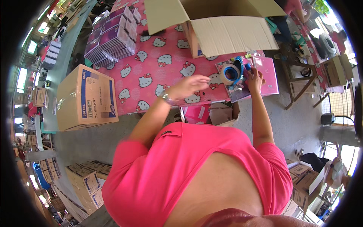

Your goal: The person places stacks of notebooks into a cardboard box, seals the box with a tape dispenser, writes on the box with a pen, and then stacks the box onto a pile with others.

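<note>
My right hand [254, 78] is closed around the handle of a blue tape dispenser [239, 68] with a pale roll of tape [229, 74]. It holds the dispenser over a pink flat packet [267, 71] at the table's near edge. My left hand [190, 85] hovers just left of the roll, fingers stretched toward it and holding nothing; it is slightly blurred. A large open cardboard box [225, 34] stands right behind the dispenser, its flaps spread.
The table has a pink cloth with cartoon cats [151, 72]. Stacks of purple notebooks [113, 36] lie at its far left. A closed cardboard box [86, 99] stands left of the table, with more boxes [87, 182] on the floor. Other people work at the upper right [298, 11].
</note>
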`<state>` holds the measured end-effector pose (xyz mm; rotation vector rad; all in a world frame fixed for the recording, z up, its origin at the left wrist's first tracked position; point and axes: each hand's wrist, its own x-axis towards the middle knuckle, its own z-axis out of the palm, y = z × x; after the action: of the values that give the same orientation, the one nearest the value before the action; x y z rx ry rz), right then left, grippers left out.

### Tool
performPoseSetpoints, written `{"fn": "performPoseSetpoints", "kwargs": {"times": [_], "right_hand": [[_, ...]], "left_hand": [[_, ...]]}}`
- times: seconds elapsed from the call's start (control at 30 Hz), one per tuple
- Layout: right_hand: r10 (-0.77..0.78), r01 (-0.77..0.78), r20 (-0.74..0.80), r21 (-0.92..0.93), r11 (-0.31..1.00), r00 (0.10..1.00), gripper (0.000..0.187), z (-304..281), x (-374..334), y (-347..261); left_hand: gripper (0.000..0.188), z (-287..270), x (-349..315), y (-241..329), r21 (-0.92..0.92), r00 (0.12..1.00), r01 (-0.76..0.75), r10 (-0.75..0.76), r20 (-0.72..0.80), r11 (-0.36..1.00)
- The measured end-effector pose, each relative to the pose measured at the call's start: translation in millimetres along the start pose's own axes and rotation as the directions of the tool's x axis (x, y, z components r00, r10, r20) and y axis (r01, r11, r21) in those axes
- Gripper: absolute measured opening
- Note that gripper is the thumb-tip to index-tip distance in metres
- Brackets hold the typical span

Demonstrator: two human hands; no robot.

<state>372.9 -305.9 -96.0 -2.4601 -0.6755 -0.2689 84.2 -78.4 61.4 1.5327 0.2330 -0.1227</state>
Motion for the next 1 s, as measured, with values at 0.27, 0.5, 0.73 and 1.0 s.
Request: {"fn": "performPoseSetpoints", "kwargs": {"times": [0.27,0.5,0.73,1.0], "right_hand": [[0.096,-0.163,-0.232,-0.286,0.944,0.968,0.028,-8,-28,-16],[0.25,-0.298,-0.232,-0.202,0.933,0.94,0.025,-13,-15,-25],[0.164,-0.219,-0.272,-0.186,0.958,0.948,0.03,-21,-22,-46],[-0.286,0.387,-0.615,0.034,0.921,0.735,0.023,-157,42,-241]], "left_hand": [[0.03,-185,-72,7,0.106,0.59,-0.207,0.211,-0.78,0.973],[0.051,-138,64,147,0.862,0.51,-0.463,0.857,0.067,0.208],[0.046,-102,88,114,0.99,0.783,-0.137,0.616,0.082,0.043],[0.038,-116,42,103,0.959,0.695,-0.23,0.718,0.045,0.163]]}}
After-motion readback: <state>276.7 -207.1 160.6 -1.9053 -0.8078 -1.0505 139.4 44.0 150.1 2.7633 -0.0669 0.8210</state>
